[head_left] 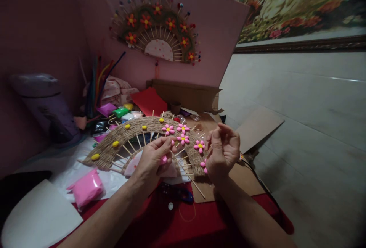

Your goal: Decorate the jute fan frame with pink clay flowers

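My left hand (154, 157) is closed around a lump of pink modelling clay (163, 160); a small pink bit shows near its fingertips. To the right, my right hand (223, 152) is raised with its fingers curled together, and whatever they may hold is hidden. Both hands are above a fan-shaped piece wound with brown twine (107, 152) on thin wooden sticks. Pink flowers with yellow centres (183, 139) sit on its right half, partly behind my right hand. Separate yellow dots (115, 144) run along the left half. My left hand partly covers its pale half-round base (133, 164).
A packet of pink clay (87, 187) lies at the left, with more coloured packets (121, 112) behind. Dark-blue-handled scissors (178, 194) lie on the red cloth (171, 229). A finished fan (158, 21) hangs on the pink board. Cardboard (246, 179) lies at right.
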`<action>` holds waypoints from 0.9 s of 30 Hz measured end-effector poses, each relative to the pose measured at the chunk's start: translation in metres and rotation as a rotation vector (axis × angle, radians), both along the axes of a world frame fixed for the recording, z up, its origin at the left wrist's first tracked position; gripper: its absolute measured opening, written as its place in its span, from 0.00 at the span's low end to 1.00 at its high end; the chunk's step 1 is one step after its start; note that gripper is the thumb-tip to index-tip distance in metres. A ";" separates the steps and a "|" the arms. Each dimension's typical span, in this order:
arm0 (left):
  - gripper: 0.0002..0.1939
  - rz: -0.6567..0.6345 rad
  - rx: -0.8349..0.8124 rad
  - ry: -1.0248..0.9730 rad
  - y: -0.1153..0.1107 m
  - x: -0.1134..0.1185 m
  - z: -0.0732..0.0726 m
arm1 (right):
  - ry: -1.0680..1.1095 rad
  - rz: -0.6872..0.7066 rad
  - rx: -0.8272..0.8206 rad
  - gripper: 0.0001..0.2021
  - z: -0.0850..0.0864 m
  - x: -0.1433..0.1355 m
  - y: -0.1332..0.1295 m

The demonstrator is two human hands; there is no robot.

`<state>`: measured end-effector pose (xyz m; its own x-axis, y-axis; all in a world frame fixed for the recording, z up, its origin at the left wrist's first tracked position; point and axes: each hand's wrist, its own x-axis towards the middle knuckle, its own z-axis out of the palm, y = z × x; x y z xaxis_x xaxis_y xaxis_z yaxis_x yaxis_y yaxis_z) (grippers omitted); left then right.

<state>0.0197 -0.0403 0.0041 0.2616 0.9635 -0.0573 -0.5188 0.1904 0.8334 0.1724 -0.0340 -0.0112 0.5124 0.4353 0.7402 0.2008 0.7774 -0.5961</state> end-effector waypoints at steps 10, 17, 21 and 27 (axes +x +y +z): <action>0.20 0.062 -0.038 -0.011 0.000 0.000 0.001 | 0.058 -0.037 0.106 0.10 0.014 0.002 -0.003; 0.15 -0.011 -0.009 0.005 0.000 -0.001 -0.002 | -0.106 -0.059 0.038 0.15 0.007 0.005 -0.003; 0.13 -0.041 0.016 0.011 -0.001 -0.001 -0.002 | -0.231 0.003 0.002 0.03 0.001 0.004 -0.005; 0.13 -0.124 0.054 0.029 -0.003 -0.002 0.001 | -0.541 0.168 -0.064 0.05 0.002 0.002 -0.009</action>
